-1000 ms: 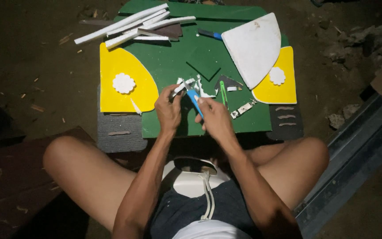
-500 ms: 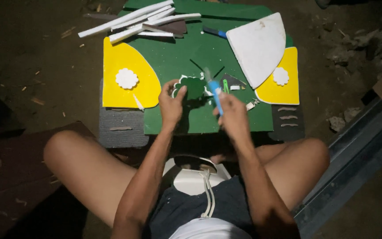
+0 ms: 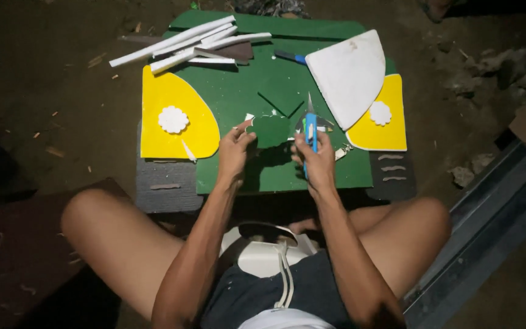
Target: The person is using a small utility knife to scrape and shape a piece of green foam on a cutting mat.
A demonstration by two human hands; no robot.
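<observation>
Up between both hands' fingers (image 3: 243, 129): green cutout (image 3: 270, 130)

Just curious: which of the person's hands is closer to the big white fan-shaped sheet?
Right. The right hand, gripping blue-handled scissors, sits just below-left of the white fan-shaped sheet. The left hand, holding a green cutout, is farther left.

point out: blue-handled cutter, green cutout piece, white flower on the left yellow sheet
blue-handled cutter (image 3: 310, 131), head view, on the blue handle in the right hand.
green cutout piece (image 3: 270, 130), head view, its middle, beside the left fingertips.
white flower (image 3: 173, 119), head view, its centre.
</observation>
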